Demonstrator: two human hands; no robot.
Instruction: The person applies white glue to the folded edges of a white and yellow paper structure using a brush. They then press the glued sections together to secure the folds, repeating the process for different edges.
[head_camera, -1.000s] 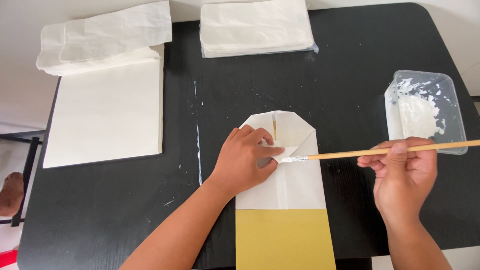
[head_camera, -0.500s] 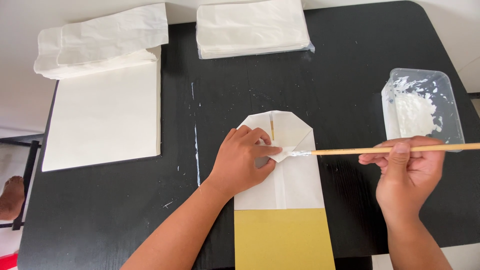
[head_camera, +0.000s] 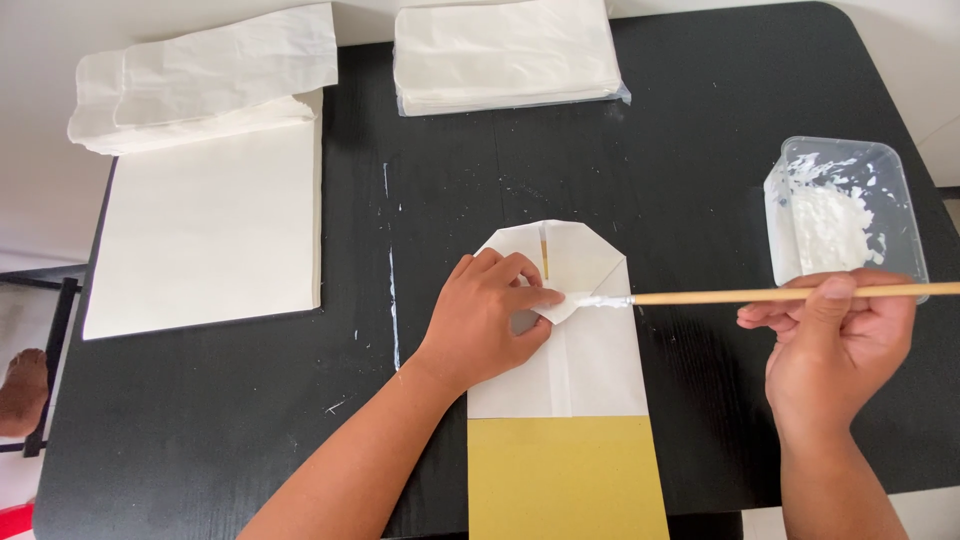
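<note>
In the middle of the black desk (head_camera: 700, 150) lies our white-and-yellow paper bag (head_camera: 575, 400). Our left hand (head_camera: 490, 320) presses flat on its folded end, fingers pinching the flap, no closed grip. Our right hand (head_camera: 835, 340) has its grip closed on a wooden brush (head_camera: 740, 296), whose white tip touches the flap. A plastic tub of white paste (head_camera: 835, 210) sits just beyond that hand.
</note>
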